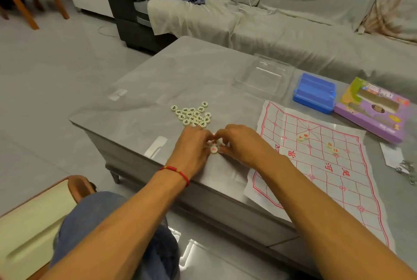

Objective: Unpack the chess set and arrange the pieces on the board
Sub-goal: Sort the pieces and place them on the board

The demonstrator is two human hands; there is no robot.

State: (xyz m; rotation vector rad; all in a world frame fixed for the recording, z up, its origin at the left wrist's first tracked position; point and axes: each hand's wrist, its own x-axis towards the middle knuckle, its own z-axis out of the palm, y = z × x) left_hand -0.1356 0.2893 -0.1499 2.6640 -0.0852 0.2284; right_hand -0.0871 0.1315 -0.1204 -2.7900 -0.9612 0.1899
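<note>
A paper board (pixel 316 167) with a red grid lies on the grey table (pixel 158 90), its right part hanging past the front edge. Several white discs with red characters (pixel 303 137) sit on the board. A heap of white discs with black characters (pixel 191 115) lies on the table left of the board. My left hand (pixel 191 149) and my right hand (pixel 243 144) meet just below that heap, fingers curled around a small cluster of red-marked discs (pixel 214 149). Most of that cluster is hidden under the fingers.
A clear plastic lid (pixel 264 76), a blue plastic box (pixel 314 92) and a purple printed box (pixel 372 110) stand at the table's far right. Keys (pixel 406 170) lie at the right edge. A covered sofa (pixel 282 20) runs behind the table. My knee (pixel 101 223) is below left.
</note>
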